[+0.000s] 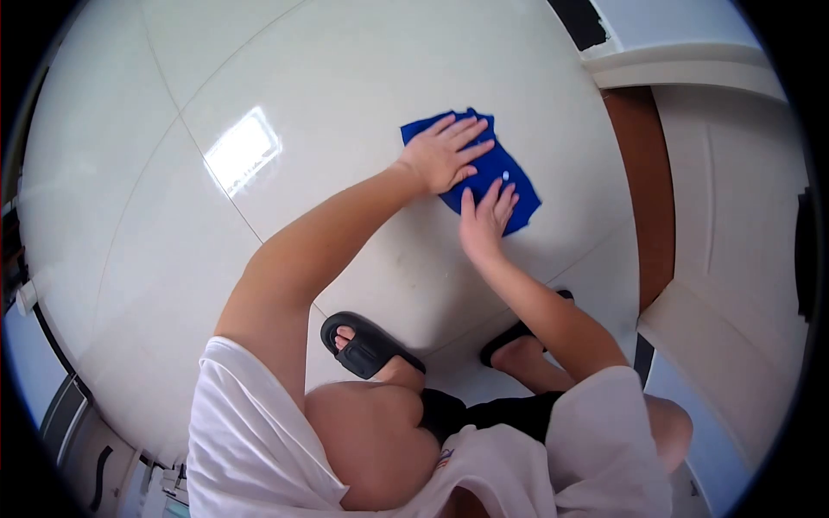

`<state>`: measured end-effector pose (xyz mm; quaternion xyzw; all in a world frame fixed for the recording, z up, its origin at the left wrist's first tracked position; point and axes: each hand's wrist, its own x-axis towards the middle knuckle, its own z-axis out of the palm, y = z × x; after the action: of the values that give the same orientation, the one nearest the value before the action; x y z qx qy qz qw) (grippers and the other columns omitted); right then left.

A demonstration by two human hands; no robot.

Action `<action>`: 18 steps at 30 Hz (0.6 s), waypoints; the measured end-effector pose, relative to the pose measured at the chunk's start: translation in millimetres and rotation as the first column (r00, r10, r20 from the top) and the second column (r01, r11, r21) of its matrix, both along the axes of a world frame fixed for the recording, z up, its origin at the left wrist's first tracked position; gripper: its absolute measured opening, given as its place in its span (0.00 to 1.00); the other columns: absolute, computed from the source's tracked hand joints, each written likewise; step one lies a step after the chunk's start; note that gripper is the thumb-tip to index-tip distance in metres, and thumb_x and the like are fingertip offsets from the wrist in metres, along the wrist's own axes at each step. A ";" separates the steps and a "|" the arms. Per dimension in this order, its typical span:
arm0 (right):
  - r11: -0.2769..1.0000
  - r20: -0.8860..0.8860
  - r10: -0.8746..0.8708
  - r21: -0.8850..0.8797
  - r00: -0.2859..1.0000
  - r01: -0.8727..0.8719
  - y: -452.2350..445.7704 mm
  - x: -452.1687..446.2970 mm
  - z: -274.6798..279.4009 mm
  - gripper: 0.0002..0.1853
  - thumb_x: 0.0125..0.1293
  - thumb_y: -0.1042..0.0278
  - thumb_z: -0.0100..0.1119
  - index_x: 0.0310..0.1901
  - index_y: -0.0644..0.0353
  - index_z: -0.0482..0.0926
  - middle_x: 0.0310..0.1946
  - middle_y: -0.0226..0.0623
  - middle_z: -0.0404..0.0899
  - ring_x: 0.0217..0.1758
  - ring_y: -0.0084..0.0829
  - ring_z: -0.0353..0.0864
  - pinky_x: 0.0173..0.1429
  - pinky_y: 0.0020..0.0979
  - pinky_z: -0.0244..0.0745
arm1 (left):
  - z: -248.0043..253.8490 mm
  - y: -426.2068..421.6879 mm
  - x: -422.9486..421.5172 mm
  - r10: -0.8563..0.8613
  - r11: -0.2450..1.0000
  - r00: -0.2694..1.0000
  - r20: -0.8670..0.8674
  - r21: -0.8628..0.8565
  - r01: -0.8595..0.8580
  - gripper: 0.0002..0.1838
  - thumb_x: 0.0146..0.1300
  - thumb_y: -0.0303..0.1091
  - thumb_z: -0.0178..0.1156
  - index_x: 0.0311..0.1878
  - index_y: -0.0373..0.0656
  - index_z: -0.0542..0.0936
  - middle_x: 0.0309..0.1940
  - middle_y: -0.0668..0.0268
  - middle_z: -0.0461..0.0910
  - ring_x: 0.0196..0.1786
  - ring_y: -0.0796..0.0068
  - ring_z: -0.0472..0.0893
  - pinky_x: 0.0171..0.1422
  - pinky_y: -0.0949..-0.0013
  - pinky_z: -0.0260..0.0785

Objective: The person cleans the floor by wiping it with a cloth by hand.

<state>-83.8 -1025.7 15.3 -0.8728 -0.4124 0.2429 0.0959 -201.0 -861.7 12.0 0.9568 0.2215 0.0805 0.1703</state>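
A blue cloth [522, 197] lies on the pale, glossy tiled floor [345, 95], its edges uneven. My left hand [439, 154] rests flat on the cloth's upper left part, fingers stretched out and apart. Lower down, my right hand [485, 223] touches the cloth's near edge with its fingers extended. Both palms face down, and neither is wrapped round anything. Close to my right fingertips, a small white spot [506, 175] shows on the cloth; I cannot tell what it is.
My feet, in black slides [367, 345], are on the floor just below my hands. To the right stands a white piece of furniture [717, 190] with a brown panel [641, 190]. A bright light reflection [243, 151] shines on the tiles at left.
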 end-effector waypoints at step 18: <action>0.291 0.479 0.837 0.016 0.263 -0.956 246.1 38.3 3.2 0.38 0.71 0.39 0.62 0.75 0.56 0.72 0.85 0.37 0.59 0.93 0.46 0.44 0.87 0.76 0.39 | -2.5 54.8 -75.1 0.546 0.834 0.830 -0.118 0.170 -0.525 0.32 0.84 0.56 0.47 0.88 0.73 0.61 0.90 0.57 0.52 0.90 0.50 0.53 0.92 0.43 0.42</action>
<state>-45.5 -779.6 18.5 -0.4758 -0.8794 0.0120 -0.0109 -276.1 -806.9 9.5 0.8685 0.4883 0.0614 0.0594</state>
